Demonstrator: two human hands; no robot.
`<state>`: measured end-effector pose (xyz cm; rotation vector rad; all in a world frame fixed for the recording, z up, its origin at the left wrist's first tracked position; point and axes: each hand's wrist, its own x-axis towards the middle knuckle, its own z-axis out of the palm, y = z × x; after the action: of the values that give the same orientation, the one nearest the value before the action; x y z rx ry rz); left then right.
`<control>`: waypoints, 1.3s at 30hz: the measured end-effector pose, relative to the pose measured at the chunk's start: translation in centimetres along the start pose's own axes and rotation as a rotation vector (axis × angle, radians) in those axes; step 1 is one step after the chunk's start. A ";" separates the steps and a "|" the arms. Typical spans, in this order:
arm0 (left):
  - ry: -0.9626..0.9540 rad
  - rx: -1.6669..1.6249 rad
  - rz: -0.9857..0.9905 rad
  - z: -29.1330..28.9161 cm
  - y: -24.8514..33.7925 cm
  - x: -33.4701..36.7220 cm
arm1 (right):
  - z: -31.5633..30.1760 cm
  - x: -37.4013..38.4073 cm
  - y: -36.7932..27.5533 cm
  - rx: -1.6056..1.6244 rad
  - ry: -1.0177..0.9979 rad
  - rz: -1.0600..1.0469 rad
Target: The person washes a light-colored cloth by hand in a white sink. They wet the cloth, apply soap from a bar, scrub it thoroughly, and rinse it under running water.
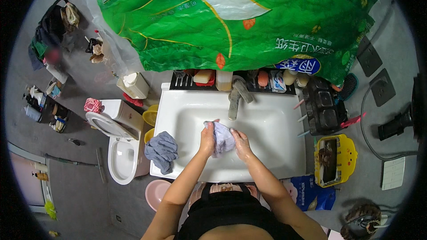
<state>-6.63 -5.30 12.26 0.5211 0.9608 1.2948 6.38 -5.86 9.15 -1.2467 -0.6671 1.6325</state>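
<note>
Both hands (206, 141) hold a bunched pale cloth (223, 139) between them — over the white sink (280, 146).

Rumpled pale cloth (223, 141), smooth glossy sink (284, 142), dull metal faucet (233, 106), shiny crinkled plastic wrapper (191, 26)

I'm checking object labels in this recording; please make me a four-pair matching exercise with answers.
Things:
1. pale cloth
2. blue-grey cloth
3. toilet
4. basket

Descriptions:
A. lid raised
B. yellow, right of the sink
C. between the left hand and right hand
D. bunched up on the sink's left edge

Pairs: 1-C, 2-D, 3-A, 4-B
</note>
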 end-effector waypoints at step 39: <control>-0.483 0.406 -0.224 -2.9 3.6 0.5 | -1.4 1.4 0.6 -0.561 -0.242 -0.040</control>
<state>-11.06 -4.49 13.47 0.9610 0.8412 0.7208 7.46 -5.03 7.58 -1.4164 -1.3609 1.6330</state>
